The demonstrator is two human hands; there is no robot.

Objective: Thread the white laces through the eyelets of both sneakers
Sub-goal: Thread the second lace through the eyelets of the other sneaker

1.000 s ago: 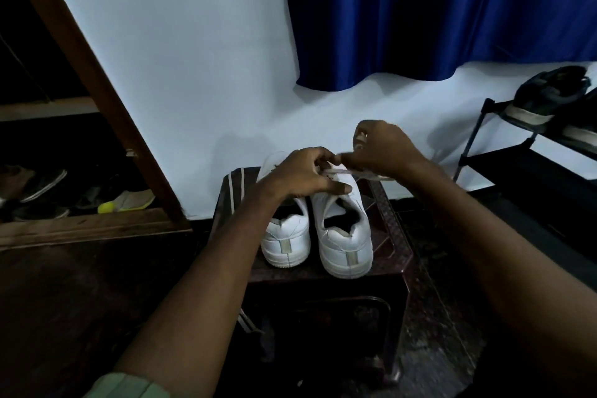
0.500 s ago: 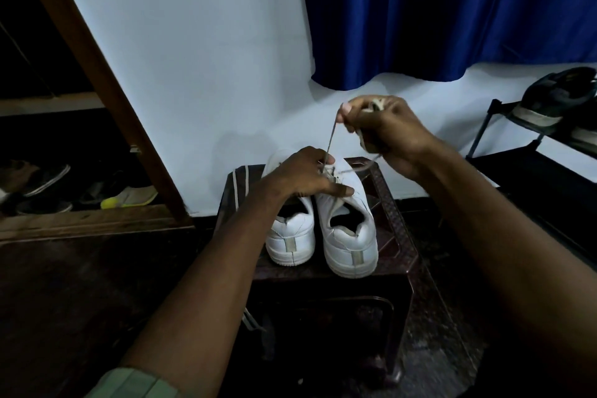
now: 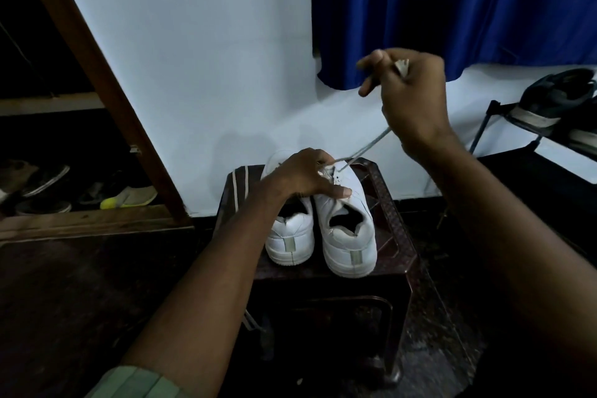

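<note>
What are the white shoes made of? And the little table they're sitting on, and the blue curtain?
The sneakers look like smooth leather or a leather look-alike: the surface is even, with stitched panels and a soft sheen. The small table seems to be dark moulded plastic, given its patterned rim and slight gloss, though it's dim. The curtain looks like shiny woven cloth, hanging in soft folds.

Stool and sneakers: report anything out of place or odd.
One thing: a second white lace is draped over the stool's far left edge, hanging loose toward the floor, not in either sneaker. Both sneakers stand upright, side by side. Nothing looks damaged.
</note>
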